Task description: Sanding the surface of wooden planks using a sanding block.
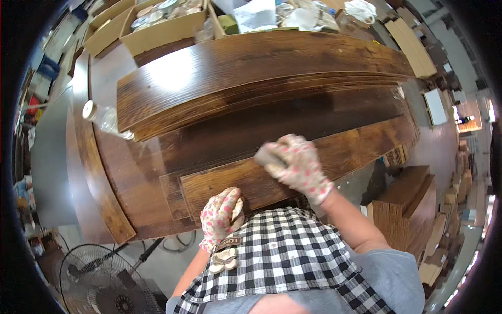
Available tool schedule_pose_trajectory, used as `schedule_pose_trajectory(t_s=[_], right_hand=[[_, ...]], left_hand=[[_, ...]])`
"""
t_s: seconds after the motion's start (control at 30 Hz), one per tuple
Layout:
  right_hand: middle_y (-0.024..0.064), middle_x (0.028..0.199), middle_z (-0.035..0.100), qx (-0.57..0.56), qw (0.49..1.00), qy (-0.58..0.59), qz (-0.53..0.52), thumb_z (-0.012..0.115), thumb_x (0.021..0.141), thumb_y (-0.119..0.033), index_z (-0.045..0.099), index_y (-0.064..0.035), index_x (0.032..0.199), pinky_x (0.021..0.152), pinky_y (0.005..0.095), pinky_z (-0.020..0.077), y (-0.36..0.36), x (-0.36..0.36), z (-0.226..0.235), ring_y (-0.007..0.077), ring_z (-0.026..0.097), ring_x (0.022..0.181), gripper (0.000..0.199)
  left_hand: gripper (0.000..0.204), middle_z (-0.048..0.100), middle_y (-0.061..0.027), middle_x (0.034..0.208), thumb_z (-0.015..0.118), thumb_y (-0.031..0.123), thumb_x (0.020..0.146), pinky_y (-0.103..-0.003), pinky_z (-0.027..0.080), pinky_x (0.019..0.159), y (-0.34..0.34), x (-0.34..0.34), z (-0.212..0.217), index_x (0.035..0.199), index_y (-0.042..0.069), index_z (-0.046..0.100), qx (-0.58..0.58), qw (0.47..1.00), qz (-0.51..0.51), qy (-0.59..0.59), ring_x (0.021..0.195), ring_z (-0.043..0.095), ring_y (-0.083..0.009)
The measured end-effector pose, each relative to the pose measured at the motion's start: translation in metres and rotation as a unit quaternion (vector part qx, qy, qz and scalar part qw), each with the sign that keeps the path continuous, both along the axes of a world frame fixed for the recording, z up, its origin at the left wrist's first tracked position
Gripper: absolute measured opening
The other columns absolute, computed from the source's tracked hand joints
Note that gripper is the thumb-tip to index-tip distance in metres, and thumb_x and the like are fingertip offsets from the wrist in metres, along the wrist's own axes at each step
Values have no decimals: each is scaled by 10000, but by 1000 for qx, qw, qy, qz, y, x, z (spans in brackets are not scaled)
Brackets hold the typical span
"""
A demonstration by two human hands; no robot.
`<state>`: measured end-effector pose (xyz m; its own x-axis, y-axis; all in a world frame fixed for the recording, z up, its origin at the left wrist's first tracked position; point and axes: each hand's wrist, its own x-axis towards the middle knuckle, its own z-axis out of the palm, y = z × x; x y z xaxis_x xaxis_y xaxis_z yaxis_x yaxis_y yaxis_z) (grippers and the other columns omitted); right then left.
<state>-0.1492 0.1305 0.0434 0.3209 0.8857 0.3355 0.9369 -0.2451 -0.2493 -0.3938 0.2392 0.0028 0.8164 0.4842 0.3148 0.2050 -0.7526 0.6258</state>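
Note:
My right hand [297, 166], in a white glove with pink spots, is shut on a small grey block [267, 155] that presses on the top of a long brown wooden plank [355, 149]. My left hand [224, 213], in the same kind of glove, rests on the near edge of that plank by my checked apron. The plank lies on a stack of similar dark stained boards [157, 167]. A second, higher stack of boards [251, 73] lies just behind it.
A clear plastic bottle [104, 119] lies on its side at the left of the boards. Cardboard boxes [157, 26] with small items stand at the back. A floor fan [99, 282] stands lower left. More board stacks [405, 209] sit at the right.

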Motion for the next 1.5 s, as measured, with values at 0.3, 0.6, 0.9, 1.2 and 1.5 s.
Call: schedule_pose_trajectory(t_s=[0.3, 0.6, 0.9, 1.2, 1.5], right_hand=[[83, 762, 619, -29, 994, -86, -65, 704, 857, -421, 764, -166, 1002, 628, 364, 532, -44, 60, 23, 236, 661, 742, 300], [80, 854, 638, -185, 953, -58, -233, 710, 845, -433, 752, -179, 966, 687, 413, 527, -140, 193, 44, 254, 665, 822, 285], [114, 894, 645, -143, 975, -43, -163, 770, 777, -379, 752, -109, 1011, 714, 426, 549, -255, 317, 23, 296, 664, 831, 358], [95, 937, 659, -60, 993, -29, -93, 726, 792, -437, 759, -183, 1080, 694, 413, 539, -300, 379, 8, 278, 662, 877, 385], [137, 1029, 663, -201, 882, -70, -420, 652, 907, -441, 726, -104, 1076, 848, 427, 496, -430, 566, 22, 289, 642, 989, 384]], left_hand=[[454, 672, -95, 1209, 745, 152, 782, -431, 553, 828, -20, 53, 10, 1223, 115, 647, -26, 996, -78, 45, 965, 663, -314], [378, 695, -112, 1144, 742, 127, 783, -416, 557, 806, -75, 133, 12, 1153, 88, 677, 7, 998, -57, 37, 933, 674, -313], [367, 685, -148, 1159, 727, 115, 806, -445, 537, 864, -199, 296, 24, 1165, 66, 669, -12, 995, -73, 62, 993, 661, -354], [408, 669, -138, 1190, 723, 98, 818, -447, 537, 827, -255, 383, 23, 1216, 60, 638, 11, 991, -108, 71, 964, 655, -346], [404, 624, -120, 1292, 724, 120, 834, -493, 478, 932, -277, 433, 18, 1227, 70, 641, 95, 976, -174, 90, 1121, 613, -343]])
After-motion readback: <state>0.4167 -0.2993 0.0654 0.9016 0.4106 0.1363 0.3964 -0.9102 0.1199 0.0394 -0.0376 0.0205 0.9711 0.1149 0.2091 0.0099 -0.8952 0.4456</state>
